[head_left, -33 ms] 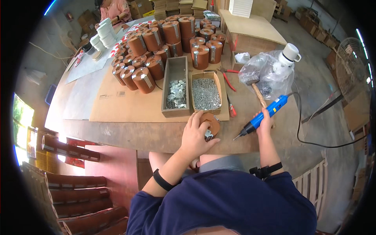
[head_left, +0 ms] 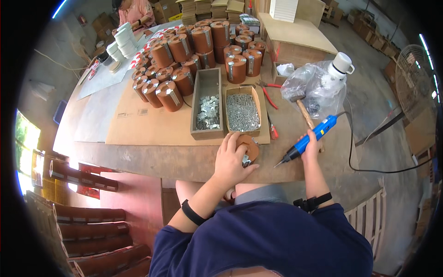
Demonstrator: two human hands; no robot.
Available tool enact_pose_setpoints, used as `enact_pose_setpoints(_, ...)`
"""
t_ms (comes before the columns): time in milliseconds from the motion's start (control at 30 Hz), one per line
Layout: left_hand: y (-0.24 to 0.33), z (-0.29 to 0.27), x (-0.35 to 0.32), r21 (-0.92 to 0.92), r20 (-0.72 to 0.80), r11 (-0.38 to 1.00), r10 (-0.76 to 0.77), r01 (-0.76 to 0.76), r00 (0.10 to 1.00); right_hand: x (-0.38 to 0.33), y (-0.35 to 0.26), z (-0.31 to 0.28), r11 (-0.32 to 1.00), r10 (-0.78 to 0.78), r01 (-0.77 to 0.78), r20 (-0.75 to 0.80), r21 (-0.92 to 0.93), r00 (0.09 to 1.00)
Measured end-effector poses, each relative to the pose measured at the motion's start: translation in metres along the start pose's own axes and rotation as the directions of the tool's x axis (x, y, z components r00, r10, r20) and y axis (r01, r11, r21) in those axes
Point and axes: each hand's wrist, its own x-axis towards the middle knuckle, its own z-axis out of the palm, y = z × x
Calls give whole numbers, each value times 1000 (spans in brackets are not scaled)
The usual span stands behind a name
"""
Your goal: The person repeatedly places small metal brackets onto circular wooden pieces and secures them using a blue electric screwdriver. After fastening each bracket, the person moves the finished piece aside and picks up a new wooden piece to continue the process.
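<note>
My left hand [head_left: 230, 161] grips a brown cylinder [head_left: 252, 148] with a hole in its end, near the table's front edge. A small metal clip [head_left: 246, 160] shows on it by my fingertips. In my right hand [head_left: 312, 147] is a blue electric screwdriver [head_left: 323, 129], its bit pointing down and left toward the cylinder but apart from it. Just beyond my left hand stand a wooden box [head_left: 194, 122] of small metal pieces [head_left: 208, 112] and a cardboard box [head_left: 258, 121] filled with screws [head_left: 242, 112].
Many brown cylinders [head_left: 170, 96] with metal strips are stacked at the back. Red-handled pliers [head_left: 270, 98], a red-handled screwdriver [head_left: 274, 133], a hammer [head_left: 304, 111] and a white jug [head_left: 340, 64] in plastic lie rightward. The tool's black cord [head_left: 353, 152] trails right. Another person [head_left: 137, 14] works far left.
</note>
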Motion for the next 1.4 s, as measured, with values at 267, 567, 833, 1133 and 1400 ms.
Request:
enact_pose_setpoints(267,-13,-23,5,79,159,991,95,-108,983,-5,7,-2,998,30,-29,17,-49,999)
enact_pose_setpoints(567,-6,-34,-16,3,218,957,-285,291,933,-8,5,1,998,52,-51,11,-30,999)
enact_pose_setpoints(833,-4,-11,-3,-186,150,980,-45,73,988,-11,1,1,996,62,-61,23,-63,998)
enact_pose_setpoints(1133,-21,-17,16,-241,251,970,23,39,968,-7,2,-3,997,43,-40,49,-67,998)
enact_pose_setpoints(1400,-27,-25,27,-320,334,946,65,48,940,-7,1,-2,996,51,-48,42,-78,998)
